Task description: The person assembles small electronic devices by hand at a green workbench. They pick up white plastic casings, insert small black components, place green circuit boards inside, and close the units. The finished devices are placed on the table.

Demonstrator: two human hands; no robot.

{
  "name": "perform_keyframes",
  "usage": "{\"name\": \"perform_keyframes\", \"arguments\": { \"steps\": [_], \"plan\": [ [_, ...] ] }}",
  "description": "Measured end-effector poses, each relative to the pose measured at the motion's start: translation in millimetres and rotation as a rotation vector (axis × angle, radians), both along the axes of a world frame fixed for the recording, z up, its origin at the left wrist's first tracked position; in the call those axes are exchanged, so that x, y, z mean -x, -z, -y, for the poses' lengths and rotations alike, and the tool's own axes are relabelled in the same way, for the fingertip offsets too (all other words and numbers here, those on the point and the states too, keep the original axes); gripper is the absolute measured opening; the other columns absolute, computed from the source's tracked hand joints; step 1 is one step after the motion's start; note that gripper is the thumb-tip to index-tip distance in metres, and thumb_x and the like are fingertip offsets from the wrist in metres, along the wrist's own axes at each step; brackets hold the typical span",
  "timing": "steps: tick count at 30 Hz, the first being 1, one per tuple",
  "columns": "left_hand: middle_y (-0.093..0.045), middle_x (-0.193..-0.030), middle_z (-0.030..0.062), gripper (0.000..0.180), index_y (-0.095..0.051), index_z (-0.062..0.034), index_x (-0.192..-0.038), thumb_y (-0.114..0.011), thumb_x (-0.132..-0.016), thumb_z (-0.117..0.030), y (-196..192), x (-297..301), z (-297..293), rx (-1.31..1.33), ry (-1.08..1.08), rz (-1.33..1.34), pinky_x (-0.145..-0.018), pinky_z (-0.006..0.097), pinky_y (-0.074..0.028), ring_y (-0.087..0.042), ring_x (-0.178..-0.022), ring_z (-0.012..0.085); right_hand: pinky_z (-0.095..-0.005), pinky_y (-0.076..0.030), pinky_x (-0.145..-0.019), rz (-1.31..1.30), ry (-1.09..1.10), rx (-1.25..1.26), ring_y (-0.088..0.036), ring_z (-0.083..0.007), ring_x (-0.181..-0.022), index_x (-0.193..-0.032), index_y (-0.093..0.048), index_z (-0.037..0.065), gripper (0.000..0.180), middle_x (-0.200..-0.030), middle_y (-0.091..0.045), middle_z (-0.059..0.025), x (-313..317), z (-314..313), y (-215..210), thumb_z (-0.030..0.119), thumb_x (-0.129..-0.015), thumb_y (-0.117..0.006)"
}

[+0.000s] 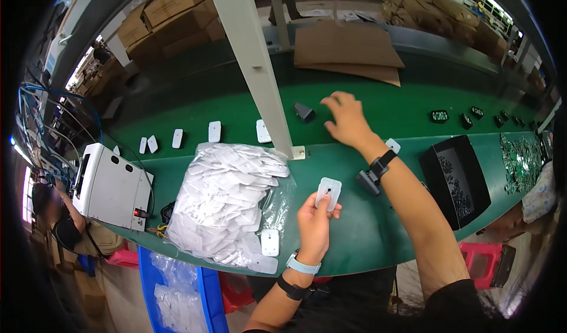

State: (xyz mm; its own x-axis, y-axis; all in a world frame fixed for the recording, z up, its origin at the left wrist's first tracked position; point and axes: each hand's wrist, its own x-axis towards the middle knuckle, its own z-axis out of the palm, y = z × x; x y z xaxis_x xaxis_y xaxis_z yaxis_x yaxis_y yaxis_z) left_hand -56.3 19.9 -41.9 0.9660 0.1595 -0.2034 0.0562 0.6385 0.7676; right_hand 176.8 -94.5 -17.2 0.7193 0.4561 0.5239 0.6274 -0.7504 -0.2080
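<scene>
Left hand (314, 223) pinches a white plastic cover (328, 192); right hand (348, 120), fingers spread and empty, reaches toward the dark wedge part (304, 112). Likely pickup step; next needs closing on it.

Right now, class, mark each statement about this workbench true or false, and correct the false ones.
1. The left hand holds a white plastic plate. True.
2. The right hand grips the dark wedge-shaped part. False: it hovers open beside it.
3. White plates sit in a row on the green belt. True.
4. The clear bag holds black parts. False: white plates.
</scene>
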Motion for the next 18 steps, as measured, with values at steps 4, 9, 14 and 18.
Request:
{"name": "perform_keyframes", "arguments": {
  "steps": [4, 9, 14, 18],
  "plan": [
    [-0.066, -0.085, 0.0097, 0.015, -0.062, 0.0027, -0.107, -0.055, -0.103, -0.01, -3.7, 3.3, -3.3, 0.011, -0.113, 0.029, -0.064, 0.029, -0.047, -0.061, -0.072, 0.0152, -0.0467, -0.044, -0.105, -0.258, 0.039, -0.13, -0.052, -0.0424, -0.123, -0.134, -0.051, -0.004, 0.066, -0.133, -0.053, -0.0242, -12.2, -64.8, 8.3, 0.027, -0.082, -0.078],
    [-0.065, -0.084, 0.0095, 0.015, -0.061, 0.0022, -0.108, -0.054, -0.103, -0.01, 1.4, 0.6, 0.0, 0.01, -0.178, 0.065, -0.063, 0.029, -0.047, -0.061, -0.072, 0.0167, -0.0473, -0.05, -0.093, -0.336, 0.076, -0.128, -0.063, -0.039, -0.107, -0.109, -0.058, 0.0, 0.042, -0.11, -0.065, -0.0212, -33.4, -73.4, 36.1, 0.024, -0.081, -0.079],
    [-0.067, -0.085, 0.0108, 0.016, -0.061, 0.0032, -0.11, -0.055, -0.102, -0.01, 0.5, 2.6, 1.9, 0.054, -0.172, 0.053, -0.064, 0.03, -0.049, -0.061, -0.072, 0.0171, -0.0374, -0.052, -0.084, -0.408, -0.155, -0.552, -0.064, -0.0277, -0.092, -0.093, -0.052, 0.01, 0.031, -0.094, -0.063, -0.0108, 6.2, -29.8, 6.5, 0.005, -0.076, -0.077],
    [-0.067, -0.086, 0.0116, 0.017, -0.061, 0.0042, -0.111, -0.055, -0.102, -0.009, 0.0, 6.3, -6.2, 0.053, -0.196, 0.08, -0.066, 0.031, -0.051, -0.064, -0.075, 0.0194, -0.0337, -0.053, -0.074, -1.086, -0.388, -1.344, -0.062, -0.0165, -0.091, -0.099, -0.051, 0.012, 0.032, -0.103, -0.06, -0.0046, 70.4, -1.6, -25.1, -0.004, -0.082, -0.072]
  ]
}}
